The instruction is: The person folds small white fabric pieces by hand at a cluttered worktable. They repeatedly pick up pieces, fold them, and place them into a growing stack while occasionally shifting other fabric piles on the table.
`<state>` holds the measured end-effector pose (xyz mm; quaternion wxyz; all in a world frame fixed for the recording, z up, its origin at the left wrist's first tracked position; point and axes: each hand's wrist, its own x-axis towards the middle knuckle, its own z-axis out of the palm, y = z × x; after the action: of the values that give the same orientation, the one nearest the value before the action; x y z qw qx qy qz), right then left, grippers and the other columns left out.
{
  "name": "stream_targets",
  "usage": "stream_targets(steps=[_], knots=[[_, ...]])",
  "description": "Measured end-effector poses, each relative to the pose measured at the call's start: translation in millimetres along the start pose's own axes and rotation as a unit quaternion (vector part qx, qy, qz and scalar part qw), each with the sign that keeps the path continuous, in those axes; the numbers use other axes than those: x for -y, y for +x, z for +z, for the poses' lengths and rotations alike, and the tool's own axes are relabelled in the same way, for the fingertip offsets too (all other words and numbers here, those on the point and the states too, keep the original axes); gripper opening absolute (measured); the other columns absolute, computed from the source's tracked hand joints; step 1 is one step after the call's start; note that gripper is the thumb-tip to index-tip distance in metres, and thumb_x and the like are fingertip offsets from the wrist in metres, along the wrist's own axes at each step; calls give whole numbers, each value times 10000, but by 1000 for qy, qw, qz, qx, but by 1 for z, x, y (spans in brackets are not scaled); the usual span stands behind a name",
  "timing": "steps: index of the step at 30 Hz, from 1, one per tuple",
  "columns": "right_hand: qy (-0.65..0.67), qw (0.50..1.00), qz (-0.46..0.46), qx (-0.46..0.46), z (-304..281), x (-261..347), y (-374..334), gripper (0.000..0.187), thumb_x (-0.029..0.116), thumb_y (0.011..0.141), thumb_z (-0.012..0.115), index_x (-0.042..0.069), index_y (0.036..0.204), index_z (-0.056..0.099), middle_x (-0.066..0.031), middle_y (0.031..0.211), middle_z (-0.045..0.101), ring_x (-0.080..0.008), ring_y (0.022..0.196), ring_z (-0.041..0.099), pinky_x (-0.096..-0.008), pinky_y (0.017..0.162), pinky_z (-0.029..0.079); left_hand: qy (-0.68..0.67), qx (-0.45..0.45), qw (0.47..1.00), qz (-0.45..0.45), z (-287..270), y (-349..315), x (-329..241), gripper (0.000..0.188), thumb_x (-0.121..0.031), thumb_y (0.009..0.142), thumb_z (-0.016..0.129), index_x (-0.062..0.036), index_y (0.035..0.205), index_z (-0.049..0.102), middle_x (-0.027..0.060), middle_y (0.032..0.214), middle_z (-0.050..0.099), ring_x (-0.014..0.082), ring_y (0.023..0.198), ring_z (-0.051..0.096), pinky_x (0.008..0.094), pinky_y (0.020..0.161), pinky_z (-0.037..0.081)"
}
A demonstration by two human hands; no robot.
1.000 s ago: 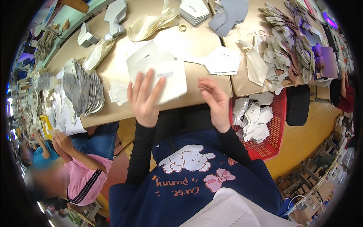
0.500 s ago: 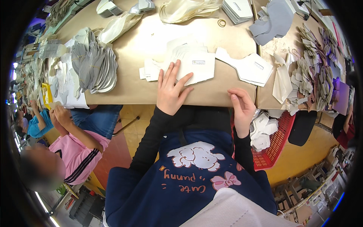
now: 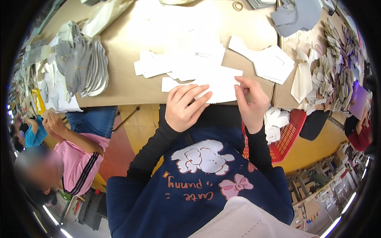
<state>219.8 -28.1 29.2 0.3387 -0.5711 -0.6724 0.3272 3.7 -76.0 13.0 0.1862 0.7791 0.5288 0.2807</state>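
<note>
A flat white cut piece (image 3: 224, 88) lies by the table's front edge, partly in front of a loose pile of white cut pieces (image 3: 186, 65). My left hand (image 3: 184, 106) rests on its near left part, fingers stretched out and laid on the surface. At the right edge of that piece, my right hand (image 3: 252, 101) pinches with thumb and forefinger. Strong glare washes out much of the pile and the piece's outline. To the right, a separate stack of white shaped pieces (image 3: 274, 65) has a narrow arm pointing left.
Bundled grey pieces (image 3: 81, 61) lie at the left, grey cut pieces (image 3: 295, 18) at the far right. Tied bundles (image 3: 335, 67) line the right side. A red basket (image 3: 289, 137) with white scraps stands beside me. A co-worker in pink (image 3: 81, 162) sits at my left.
A white piece now lies nearer the front edge, apart from the pile. My right hand has come onto its right edge. My left hand has moved off the pile onto this piece.
</note>
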Motion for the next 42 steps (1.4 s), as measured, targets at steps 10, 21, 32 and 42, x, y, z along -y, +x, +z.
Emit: stream_targets(steps=[10, 21, 32, 42], knots=[[-63, 997, -46, 12, -5, -18, -11, 201, 23, 790, 783, 78, 978, 738, -40, 835, 548, -224, 767, 521, -329, 648, 426, 57, 25, 996, -61, 25, 9, -20, 455, -327, 785, 788, -271, 1231, 717, -54, 1058, 590, 197, 1010, 503, 372, 894, 342], [-145, 984, -79, 69, 5, -19, 31, 275, 201, 718, 835, 158, 958, 708, 12, 902, 584, -225, 848, 538, -346, 754, 419, 53, 54, 995, -60, 23, 13, -21, 499, -315, 775, 790, -218, 1254, 686, -30, 1037, 566, 185, 967, 525, 363, 835, 367], [-73, 993, -81, 41, -2, -24, 24, 182, 109, 799, 780, 108, 966, 709, -36, 934, 615, -222, 869, 579, -340, 768, 464, 39, 49, 994, -90, 22, 15, -28, 552, -274, 761, 804, -148, 1273, 639, 2, 1049, 587, 217, 963, 541, 382, 865, 385], [65, 994, 87, -10, -20, -19, -2, 175, -6, 912, 662, -4, 1085, 690, -95, 994, 655, -145, 794, 648, -259, 699, 521, 72, 21, 994, -78, 28, 20, -37, 541, -336, 742, 826, -197, 1241, 670, 2, 1293, 567, 262, 1149, 486, 395, 946, 382]])
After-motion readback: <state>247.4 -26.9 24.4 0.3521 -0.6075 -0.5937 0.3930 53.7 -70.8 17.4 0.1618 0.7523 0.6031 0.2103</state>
